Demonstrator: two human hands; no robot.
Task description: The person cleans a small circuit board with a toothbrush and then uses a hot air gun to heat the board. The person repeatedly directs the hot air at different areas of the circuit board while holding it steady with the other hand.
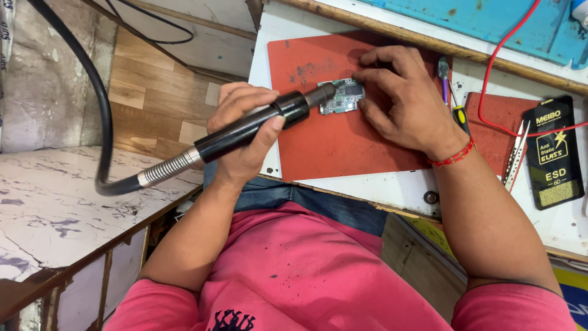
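My left hand (240,138) is shut around a black handpiece tool (257,122) with a metal spring collar and a thick black hose (92,86) looping off to the left. Its grey tip (323,94) rests at the left edge of a small green circuit board (343,98). The board lies on a red mat (331,147) on the white bench. My right hand (404,101), with a red thread bracelet at the wrist, pins the board from the right, fingertips on its top and right edges.
Right of the mat lie two screwdrivers (456,110), a smaller red pad (499,119), metal tweezers (516,153) and a black flat package (554,153). A red wire (490,73) crosses the bench near a blue mat (490,18). A marbled shelf (49,202) stands at left.
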